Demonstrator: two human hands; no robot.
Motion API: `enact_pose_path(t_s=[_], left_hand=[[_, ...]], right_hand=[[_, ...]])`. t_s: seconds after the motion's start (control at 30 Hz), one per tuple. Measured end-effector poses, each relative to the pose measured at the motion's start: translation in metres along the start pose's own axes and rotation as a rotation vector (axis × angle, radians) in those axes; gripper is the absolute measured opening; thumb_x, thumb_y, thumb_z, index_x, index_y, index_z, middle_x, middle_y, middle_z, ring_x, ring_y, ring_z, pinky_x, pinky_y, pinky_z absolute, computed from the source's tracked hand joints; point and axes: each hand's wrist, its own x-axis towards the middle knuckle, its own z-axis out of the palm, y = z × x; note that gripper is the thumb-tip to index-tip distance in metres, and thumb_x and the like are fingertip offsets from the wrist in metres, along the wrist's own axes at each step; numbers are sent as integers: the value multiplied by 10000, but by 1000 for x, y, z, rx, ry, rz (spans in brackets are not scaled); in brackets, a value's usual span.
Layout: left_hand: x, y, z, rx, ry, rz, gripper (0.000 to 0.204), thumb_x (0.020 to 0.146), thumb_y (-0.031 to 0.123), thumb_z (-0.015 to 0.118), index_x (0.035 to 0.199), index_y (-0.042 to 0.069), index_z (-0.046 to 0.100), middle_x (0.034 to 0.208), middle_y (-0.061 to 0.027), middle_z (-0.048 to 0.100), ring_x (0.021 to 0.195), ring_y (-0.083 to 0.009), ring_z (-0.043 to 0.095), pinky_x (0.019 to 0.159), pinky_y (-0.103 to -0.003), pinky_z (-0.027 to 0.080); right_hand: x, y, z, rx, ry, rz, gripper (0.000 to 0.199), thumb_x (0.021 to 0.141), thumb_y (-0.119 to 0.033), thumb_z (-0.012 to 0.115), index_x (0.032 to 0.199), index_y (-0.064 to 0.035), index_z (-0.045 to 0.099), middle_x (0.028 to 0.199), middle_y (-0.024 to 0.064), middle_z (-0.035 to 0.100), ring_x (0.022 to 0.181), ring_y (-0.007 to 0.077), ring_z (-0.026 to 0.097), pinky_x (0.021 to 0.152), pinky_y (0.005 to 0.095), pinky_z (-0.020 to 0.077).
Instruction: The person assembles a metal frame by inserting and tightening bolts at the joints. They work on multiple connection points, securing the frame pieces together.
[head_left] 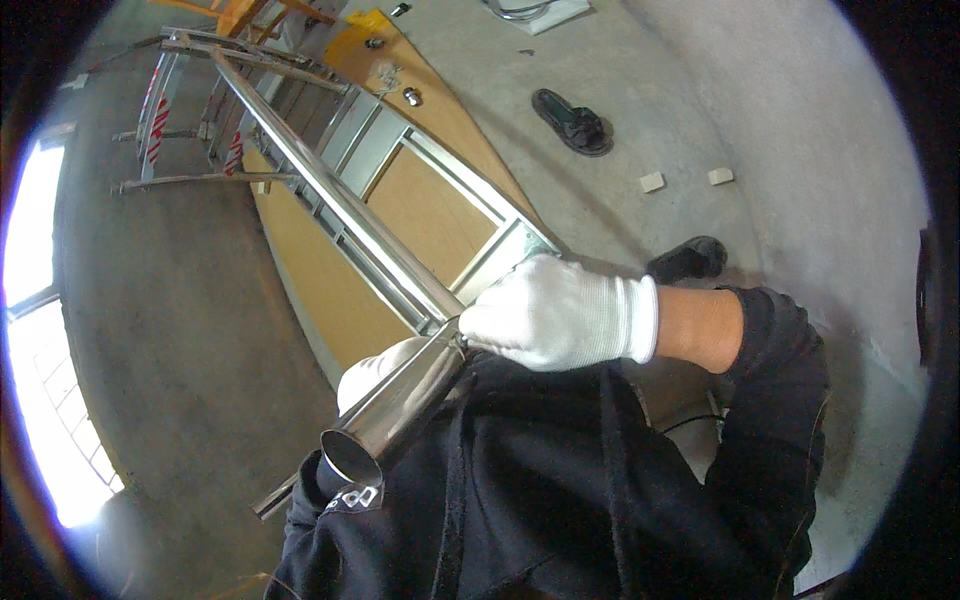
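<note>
A dark slipper (pixel 570 122) lies on the grey concrete floor (pixel 470 70), and a second dark slipper (pixel 690 259) shows lower down. Two small pale blocks (pixel 652 183) sit near each other, right of the upper slipper. At the top edge, a grey coil (pixel 522 12) rests on something white; farther left is an orange wooden piece (pixel 240 15). A bright window (pixel 33 235) fills the left side

Wide shiny tube (pixel 405 398), round open end at lower left; long slim pipe (pixel 338 198) slanting upper left.
</note>
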Motion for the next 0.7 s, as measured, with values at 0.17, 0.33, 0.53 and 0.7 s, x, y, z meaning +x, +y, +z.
enact_pose_path(t_s=[0.17,0.33,0.53,0.7], left_hand=[[-1,9,8,398,81,154,165,867,126,708,1026,81,708,858,-26,714,757,-105,684,692,-223,524],[3,-14,4,364,76,118,178,849,167,726,1013,100,713,842,-27,716,747,-109,684,685,-230,518],[1,-3,0,565,59,220,189,849,140,714,1036,117,716,857,-39,720,743,-129,690,685,-244,526],[-2,0,6,188,66,128,196,841,106,720,1037,104,708,865,-45,717,755,-149,695,692,-256,530]], right_hand=[[10,-30,-13,1073,-153,942,308,948,-306,559,849,-22,624,652,41,613,495,121,586,426,259,463],[1,-43,-2,1380,-47,1050,313,999,-314,511,889,-35,603,681,43,602,490,116,578,452,253,486],[-21,-17,6,374,293,368,187,974,-191,563,993,-15,623,851,185,653,787,350,661,696,403,523],[-23,-14,14,153,236,220,179,925,-191,621,1040,-55,605,833,132,659,754,344,662,646,434,528]])
